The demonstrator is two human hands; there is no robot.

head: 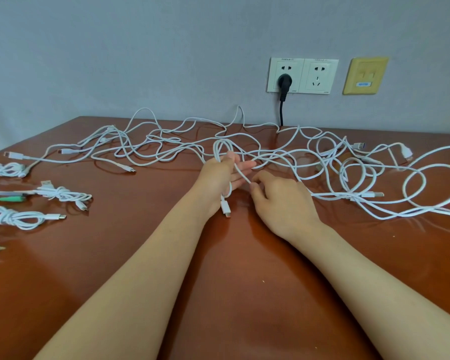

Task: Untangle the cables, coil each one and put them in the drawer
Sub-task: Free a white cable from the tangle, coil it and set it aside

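Observation:
A tangle of several white cables [270, 152] sprawls across the back half of the brown table [218, 294]. My left hand [218, 178] is at the table's middle, fingers extended, with a white cable [222, 148] looped around it; that cable's plug [225, 207] hangs below the wrist. Just to the right, my right hand [278, 198] pinches the same cable between thumb and forefinger. Coiled white cables [63, 194] lie at the left, with another coil [13, 219] nearer the edge. No drawer is in view.
A thick white cable [437, 188] forms a big loop at the right edge. A black plug [285, 83] sits in a wall socket, its cord dropping behind the table. A green object [8, 198] lies at the far left beside the coils.

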